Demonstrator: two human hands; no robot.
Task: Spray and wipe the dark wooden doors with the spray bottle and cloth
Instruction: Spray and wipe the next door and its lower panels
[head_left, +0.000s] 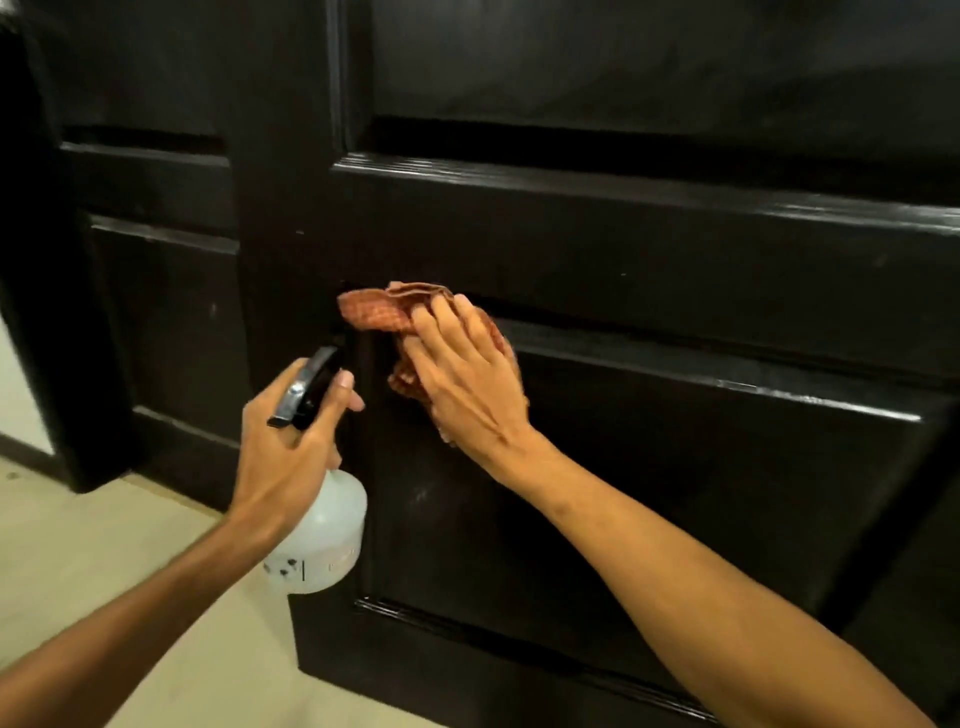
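A dark wooden door (675, 457) with raised panels fills most of the view. My right hand (467, 379) lies flat on a reddish checked cloth (374, 312), pressing it against the upper left corner of the door's lower panel. My left hand (291, 441) grips the neck of a translucent white spray bottle (327, 535) with a black and silver trigger head, held just left of the cloth, its nozzle close to the door's edge. A second dark door (166, 322) stands further back on the left.
Pale tiled floor (104, 561) runs along the bottom left, beneath the doors. A strip of light wall with a dark skirting shows at the far left edge. The near door's lower edge projects towards me.
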